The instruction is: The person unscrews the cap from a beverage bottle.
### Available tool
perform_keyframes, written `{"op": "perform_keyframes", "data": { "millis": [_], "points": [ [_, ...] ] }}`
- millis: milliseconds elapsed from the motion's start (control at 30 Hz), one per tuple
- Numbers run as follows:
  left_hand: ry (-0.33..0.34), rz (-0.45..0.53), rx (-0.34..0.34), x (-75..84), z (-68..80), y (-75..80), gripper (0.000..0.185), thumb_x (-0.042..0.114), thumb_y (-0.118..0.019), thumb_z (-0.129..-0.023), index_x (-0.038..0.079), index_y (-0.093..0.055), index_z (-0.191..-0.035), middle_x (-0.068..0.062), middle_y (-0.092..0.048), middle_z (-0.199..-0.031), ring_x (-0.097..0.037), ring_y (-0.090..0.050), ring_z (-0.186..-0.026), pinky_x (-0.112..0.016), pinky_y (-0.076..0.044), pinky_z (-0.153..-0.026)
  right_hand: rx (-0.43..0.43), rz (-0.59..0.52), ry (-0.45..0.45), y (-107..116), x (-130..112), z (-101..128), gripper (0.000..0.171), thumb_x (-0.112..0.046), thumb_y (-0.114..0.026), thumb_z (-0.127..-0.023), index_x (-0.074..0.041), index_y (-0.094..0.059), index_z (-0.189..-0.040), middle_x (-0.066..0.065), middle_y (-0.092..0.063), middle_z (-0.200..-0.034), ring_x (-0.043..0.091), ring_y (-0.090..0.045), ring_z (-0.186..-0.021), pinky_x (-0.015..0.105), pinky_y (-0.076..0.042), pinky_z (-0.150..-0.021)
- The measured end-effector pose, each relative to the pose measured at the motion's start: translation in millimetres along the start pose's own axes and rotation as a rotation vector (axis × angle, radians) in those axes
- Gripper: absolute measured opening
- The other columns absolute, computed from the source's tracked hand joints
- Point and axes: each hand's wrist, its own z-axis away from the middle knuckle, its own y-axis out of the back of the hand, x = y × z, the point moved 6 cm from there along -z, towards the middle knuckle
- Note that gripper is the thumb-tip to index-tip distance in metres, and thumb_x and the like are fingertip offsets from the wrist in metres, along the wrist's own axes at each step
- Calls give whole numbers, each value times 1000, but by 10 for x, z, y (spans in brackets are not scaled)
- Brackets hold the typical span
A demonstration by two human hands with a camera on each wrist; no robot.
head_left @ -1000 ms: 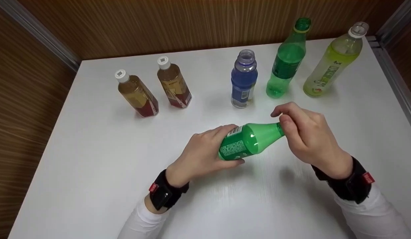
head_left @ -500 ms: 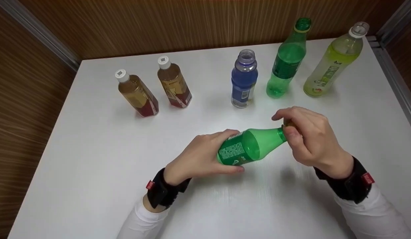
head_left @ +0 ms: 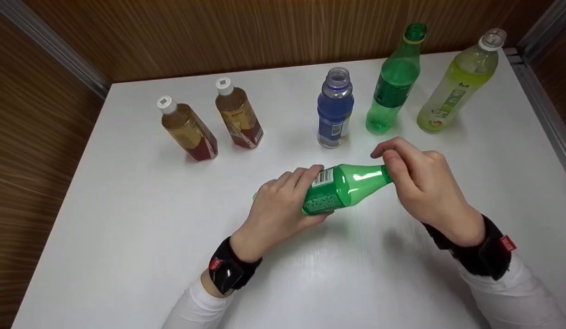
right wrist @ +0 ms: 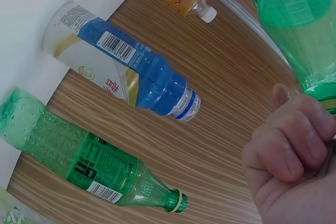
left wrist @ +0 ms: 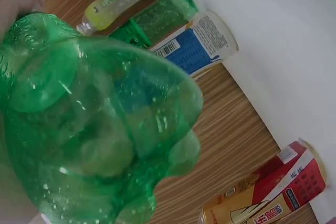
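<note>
A green soda bottle (head_left: 363, 180) is held above the table, lying nearly sideways with its neck toward the right. My left hand (head_left: 280, 203) grips it round the labelled body. Its moulded base (left wrist: 105, 103) fills much of the left wrist view. At the neck end, my right hand (head_left: 420, 183) pinches the cap with curled fingers and thumb. A sliver of the yellowish cap (right wrist: 329, 104) shows in the right wrist view beside the fingers; the rest is hidden. Clear liquid stands inside the bottle.
Upright along the back of the white table (head_left: 141, 256) stand two white-capped amber bottles (head_left: 189, 132) (head_left: 239, 116), a capless blue-labelled bottle (head_left: 335, 109), a capless green bottle (head_left: 392, 89) and a capless yellow-green bottle (head_left: 459, 87). Behind them rises a wood-grain panel (head_left: 274, 36).
The held bottle dipped slightly toward me, then came back up and rolled, so its barcode faces up more. My right hand moved with the neck, keeping its grip. The standing bottles stayed put.
</note>
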Motion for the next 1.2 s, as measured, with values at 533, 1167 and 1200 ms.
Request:
{"op": "perform_keyframes", "data": {
  "millis": [533, 1167, 1200],
  "points": [
    [161, 577, -493, -118, 33, -165, 79, 50, -87, -82, 25, -53, -149, 3, -73, -123, -12, -67, -106, -34, -56, -95, 216, -44, 408, 60, -162, 83, 35, -17, -42, -99, 3, -70, -97, 6, -52, -64, 13, -41, -60, 26, -39, -57],
    [247, 781, -314, -214, 6, -71, 77, 37, -90, -81, 21, -55, -148, 2, -73, -127, -12, -68, -113, -34, -56, -100, 232, -73, 202, 182, 19, 29, 52, -37, -37, -111, 8, -61, -100, 16, -60, -75, -1, -44, -63, 8, -39, -60],
    [262, 791, -277, -229, -1, -62, 77, 36, -90, -81, 20, -55, -148, 2, -74, -128, -12, -69, -113, -35, -56, -99, 210, -47, 178, 187, 37, 16, 50, -36, -38, -111, 8, -60, -101, 15, -59, -75, -3, -42, -63, 10, -38, -59]
  ]
}}
